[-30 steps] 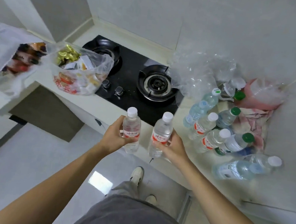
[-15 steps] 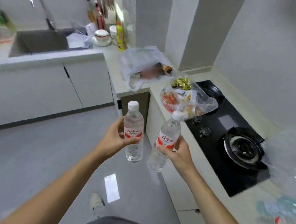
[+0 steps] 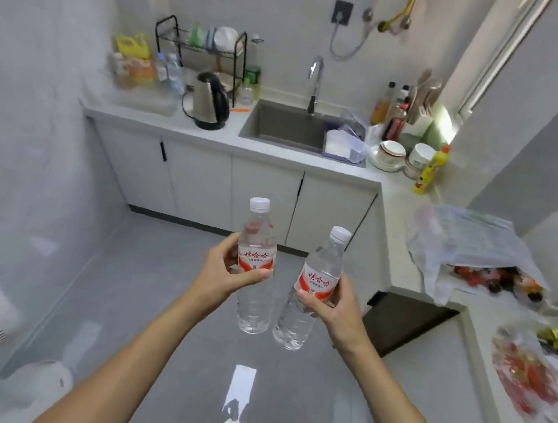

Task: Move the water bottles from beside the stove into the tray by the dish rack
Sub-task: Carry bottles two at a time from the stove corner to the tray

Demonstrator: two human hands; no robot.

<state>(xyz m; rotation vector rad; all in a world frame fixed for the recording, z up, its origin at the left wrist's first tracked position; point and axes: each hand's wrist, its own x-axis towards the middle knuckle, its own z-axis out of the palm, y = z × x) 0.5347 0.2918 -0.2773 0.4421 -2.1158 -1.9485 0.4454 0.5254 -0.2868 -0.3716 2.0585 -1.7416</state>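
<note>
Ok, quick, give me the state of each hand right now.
Left hand: closed around a water bottle, held upright.
Right hand: closed around a second water bottle, tilted slightly.

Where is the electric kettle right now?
Head view, upper left: the electric kettle stands on the counter, left of the sink, before the dish rack.

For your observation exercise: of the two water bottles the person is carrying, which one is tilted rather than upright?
The bottle in the right hand: it leans, cap toward the right. The bottle in the left hand stands upright.
</note>
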